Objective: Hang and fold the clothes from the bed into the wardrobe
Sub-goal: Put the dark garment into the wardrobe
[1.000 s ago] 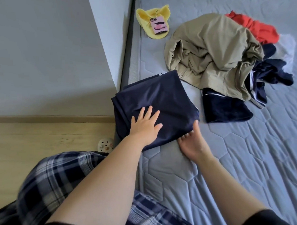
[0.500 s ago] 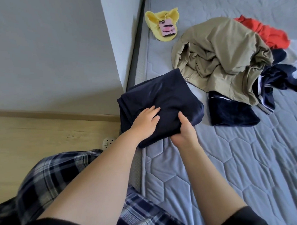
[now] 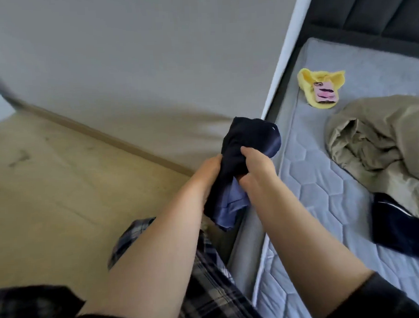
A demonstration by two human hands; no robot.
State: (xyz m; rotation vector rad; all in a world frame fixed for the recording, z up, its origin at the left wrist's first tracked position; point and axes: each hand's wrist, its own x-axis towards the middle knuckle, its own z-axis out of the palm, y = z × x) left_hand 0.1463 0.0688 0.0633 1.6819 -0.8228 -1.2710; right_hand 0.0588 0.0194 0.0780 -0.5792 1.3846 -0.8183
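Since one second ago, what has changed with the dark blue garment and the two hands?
The folded navy garment has left the mattress: both hands closed on it and lifted it toward the bed's edge. The left hand and right hand now grip it, bunched, in the air. The khaki garment, yellow cloth and pink phone lie as before.

Pink phone (image 3: 325, 95) w/ dark markings lies on a yellow cloth item (image 3: 307, 81), near the mattress's far left edge. Grey wall (image 3: 132, 56) fills upper left; a white vertical corner strip (image 3: 287, 47) runs down beside the mattress edge. Light wood floor (image 3: 49, 202) lower left, w/ a tan baseboard (image 3: 111, 139) along the wall's foot. Dark padded headboard (image 3: 370, 12) at top right. Plaid trousers (image 3: 209, 279) show at bottom centre, blurry
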